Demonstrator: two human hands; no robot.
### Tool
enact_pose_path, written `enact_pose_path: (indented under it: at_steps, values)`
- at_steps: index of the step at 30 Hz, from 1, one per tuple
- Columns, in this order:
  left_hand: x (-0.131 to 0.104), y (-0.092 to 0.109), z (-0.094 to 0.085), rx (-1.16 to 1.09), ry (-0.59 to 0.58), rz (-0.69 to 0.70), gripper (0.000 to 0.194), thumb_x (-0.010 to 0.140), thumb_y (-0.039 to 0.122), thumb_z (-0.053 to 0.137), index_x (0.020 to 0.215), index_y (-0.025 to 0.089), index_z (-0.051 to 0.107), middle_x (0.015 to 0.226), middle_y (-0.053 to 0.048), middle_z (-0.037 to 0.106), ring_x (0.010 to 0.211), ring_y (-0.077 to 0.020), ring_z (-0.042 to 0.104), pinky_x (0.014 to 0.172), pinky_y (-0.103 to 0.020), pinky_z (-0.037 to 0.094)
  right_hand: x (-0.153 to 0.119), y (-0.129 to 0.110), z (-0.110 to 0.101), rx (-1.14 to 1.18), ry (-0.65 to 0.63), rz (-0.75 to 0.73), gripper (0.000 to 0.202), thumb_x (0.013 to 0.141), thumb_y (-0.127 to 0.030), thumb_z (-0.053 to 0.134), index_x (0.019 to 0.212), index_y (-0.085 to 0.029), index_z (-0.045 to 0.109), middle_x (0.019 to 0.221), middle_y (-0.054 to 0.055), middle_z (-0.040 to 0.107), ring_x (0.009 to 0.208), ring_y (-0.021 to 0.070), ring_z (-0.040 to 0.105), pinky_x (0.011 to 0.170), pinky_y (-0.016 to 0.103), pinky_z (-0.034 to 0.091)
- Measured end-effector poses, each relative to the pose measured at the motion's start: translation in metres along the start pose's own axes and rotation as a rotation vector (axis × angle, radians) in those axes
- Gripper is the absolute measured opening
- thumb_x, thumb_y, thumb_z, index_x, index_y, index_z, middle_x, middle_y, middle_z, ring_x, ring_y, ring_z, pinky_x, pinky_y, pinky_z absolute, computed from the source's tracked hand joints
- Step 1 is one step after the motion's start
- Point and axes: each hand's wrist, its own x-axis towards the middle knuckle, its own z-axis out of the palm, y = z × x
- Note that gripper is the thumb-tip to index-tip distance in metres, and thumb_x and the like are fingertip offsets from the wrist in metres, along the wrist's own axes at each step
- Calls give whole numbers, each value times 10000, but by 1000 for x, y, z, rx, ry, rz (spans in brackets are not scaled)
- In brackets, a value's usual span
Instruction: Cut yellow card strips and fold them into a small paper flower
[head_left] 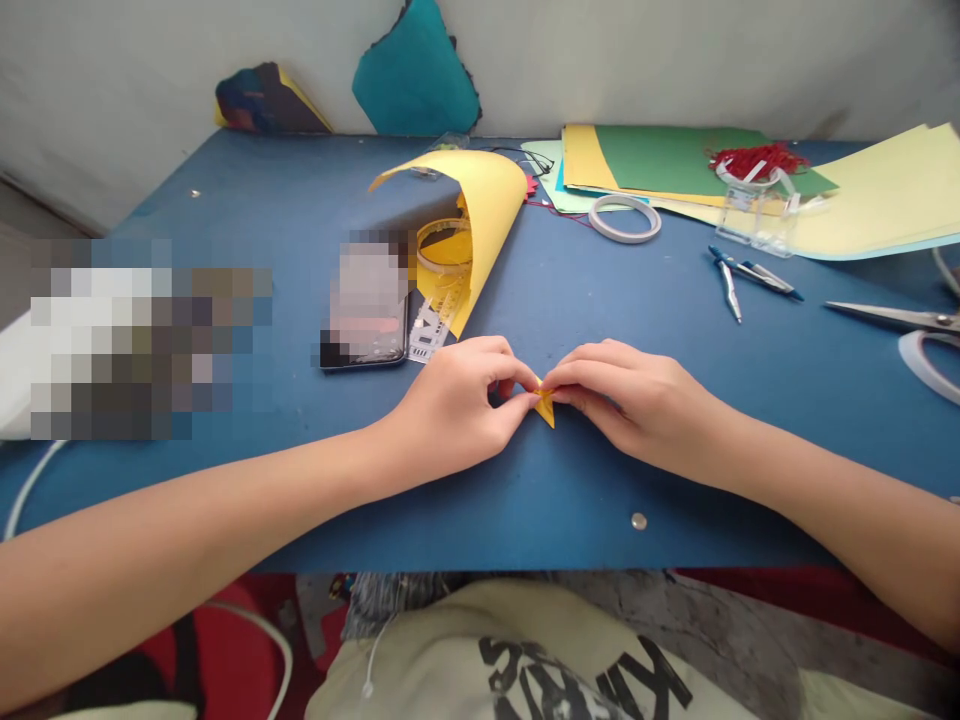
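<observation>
Between my two hands is a small folded piece of yellow paper, pinched near the front middle of the blue table. My left hand grips its left side between thumb and fingertips. From the right, my right hand pinches the same paper, its fingertips almost meeting those of the left. A pointed corner of the paper sticks out below the fingers; the rest is covered by them. Just beyond my left hand lie a clear stencil ruler and a curled yellow sheet.
A phone lies left of the ruler. Tape rolls, pens, scissors and coloured paper sheets spread across the back and right of the blue table. Red thread sits on the sheets. A blurred-out object stands at left.
</observation>
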Motion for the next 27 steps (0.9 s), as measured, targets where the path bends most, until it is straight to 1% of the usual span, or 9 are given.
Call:
enact_pose_path:
  at_steps: [3,7,10,13,18,22,27]
  values:
    - [-1,2,0,-28,5,-36,109,759,95,639,788,151,728,631,26,539,573,-62,491,527,-189,372,2,-1,-3,51,-14,55,171,887,-96,473,919,-162,628,866,42,675,759,133,614,698,249,486]
    - [-2,3,-1,-13,26,-85,125,763,109,647,794,177,746,648,21,570,579,-64,507,526,-191,376,5,-4,-4,180,-35,225,130,861,-132,547,862,-186,666,804,9,677,706,107,609,647,215,474]
    - [-2,4,0,6,41,-110,129,755,109,657,787,190,752,648,21,576,575,-66,511,527,-195,378,6,-6,-4,192,-30,315,67,821,-160,625,812,-194,682,744,-8,659,667,98,590,620,209,455]
    - [-1,5,1,17,53,-114,116,753,123,661,774,192,752,638,20,574,568,-70,510,524,-200,379,6,-5,-3,177,-10,299,68,821,-158,624,800,-194,678,748,-9,657,670,97,586,621,211,452]
    - [-1,5,1,18,63,-84,117,757,128,647,781,184,747,633,22,574,552,-67,500,514,-198,380,5,-4,-3,218,3,237,137,841,-116,564,835,-196,676,799,1,674,696,103,603,641,219,475]
    - [-1,5,0,21,68,-56,131,756,124,636,772,195,745,619,26,562,540,-66,486,504,-197,378,5,-4,-2,222,43,231,111,836,-147,582,822,-213,670,782,-3,670,635,101,593,595,222,478]
    - [-2,7,2,40,77,-33,151,749,102,619,764,191,740,627,23,573,547,-69,492,504,-197,377,6,-5,-1,215,53,244,80,843,-189,589,815,-218,658,764,-7,660,578,90,561,574,220,477]
